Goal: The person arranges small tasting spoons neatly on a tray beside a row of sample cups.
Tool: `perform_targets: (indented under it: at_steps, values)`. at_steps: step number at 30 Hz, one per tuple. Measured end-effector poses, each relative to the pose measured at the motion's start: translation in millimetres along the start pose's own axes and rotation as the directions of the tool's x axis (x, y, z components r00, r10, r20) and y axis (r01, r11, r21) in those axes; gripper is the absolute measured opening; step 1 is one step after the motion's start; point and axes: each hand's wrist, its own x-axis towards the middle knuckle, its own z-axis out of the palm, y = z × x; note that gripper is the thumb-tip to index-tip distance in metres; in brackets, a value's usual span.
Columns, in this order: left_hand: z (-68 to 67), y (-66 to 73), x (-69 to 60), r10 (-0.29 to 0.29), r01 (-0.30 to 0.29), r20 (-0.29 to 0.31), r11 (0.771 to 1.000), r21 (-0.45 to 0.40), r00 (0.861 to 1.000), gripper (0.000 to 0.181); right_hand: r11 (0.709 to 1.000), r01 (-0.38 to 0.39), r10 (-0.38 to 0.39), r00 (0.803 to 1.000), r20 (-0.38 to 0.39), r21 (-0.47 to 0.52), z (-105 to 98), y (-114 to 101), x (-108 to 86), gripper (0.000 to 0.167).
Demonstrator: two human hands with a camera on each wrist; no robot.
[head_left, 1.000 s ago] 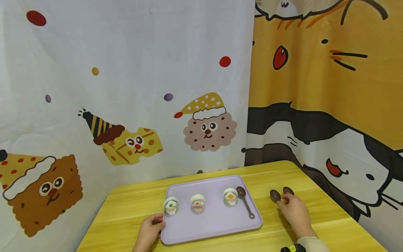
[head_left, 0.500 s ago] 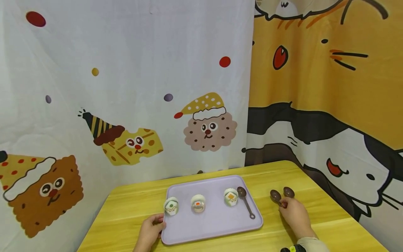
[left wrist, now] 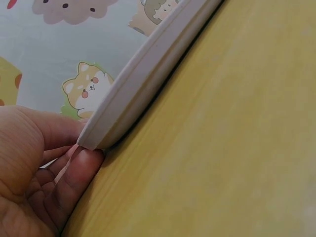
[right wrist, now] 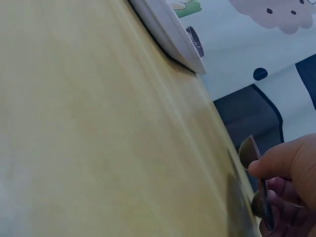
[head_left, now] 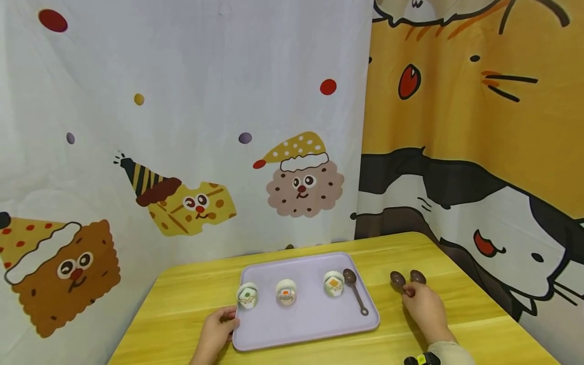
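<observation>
A lilac tray [head_left: 301,324] lies on the table. My left hand [head_left: 215,329] pinches its left rim; in the left wrist view the thumb and fingers [left wrist: 79,170] meet around the rim. On the tray stand three small white cups with printed faces: one green [head_left: 248,296], one with an orange spot [head_left: 286,293], one with an orange diamond [head_left: 334,284]. A brown spoon [head_left: 356,291] lies beside the last. Right of the tray, my right hand [head_left: 426,306] pinches a brown spoon [head_left: 398,279] by its handle. A second brown spoon [head_left: 417,277] is against the fingers; its handle is hidden.
The yellow wood-patterned table [head_left: 182,294] reaches back to a white curtain [head_left: 205,126] printed with cartoon snacks. An orange curtain [head_left: 438,121] with cartoon cats hangs along the right side.
My right thumb and fingers have shifted slightly over the spoon handle. The left hand keeps its grip on the tray, and the cups have not moved on it.
</observation>
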Motion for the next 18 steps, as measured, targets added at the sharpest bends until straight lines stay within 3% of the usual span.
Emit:
perform_targets:
  at_steps: [18]
  values:
    - [-0.9,0.4,3.2,-0.004,0.003,0.007,1.000,0.008,1.000,0.037,0.998,0.054,-0.053,0.998,-0.025,0.025,-5,-21,12.7,0.020]
